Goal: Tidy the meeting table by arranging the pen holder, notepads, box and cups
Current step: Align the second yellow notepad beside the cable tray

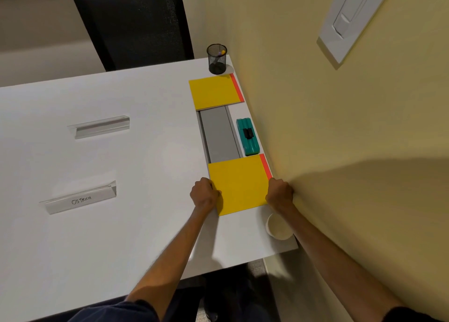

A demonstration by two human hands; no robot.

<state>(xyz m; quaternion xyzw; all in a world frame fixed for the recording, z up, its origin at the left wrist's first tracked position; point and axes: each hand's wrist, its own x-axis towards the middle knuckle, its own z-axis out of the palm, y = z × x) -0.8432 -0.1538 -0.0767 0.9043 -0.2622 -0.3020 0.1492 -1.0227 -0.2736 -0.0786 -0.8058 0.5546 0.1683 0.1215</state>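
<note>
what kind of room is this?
Probably an office meeting room: a long white table against the wall, clear name-card holders (one reads "OSTRICH"), yellow notepads and a mesh pen holder, with a black mesh chair pulled up.

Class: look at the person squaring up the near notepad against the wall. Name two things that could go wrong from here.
1. The cup stands close under the right forearm, near the table corner; pulling that arm back might knock it off.
2. The right hand is squeezed between the near notepad and the wall; pushing the pad further that way could pinch the fingers or bend its orange edge.
</note>
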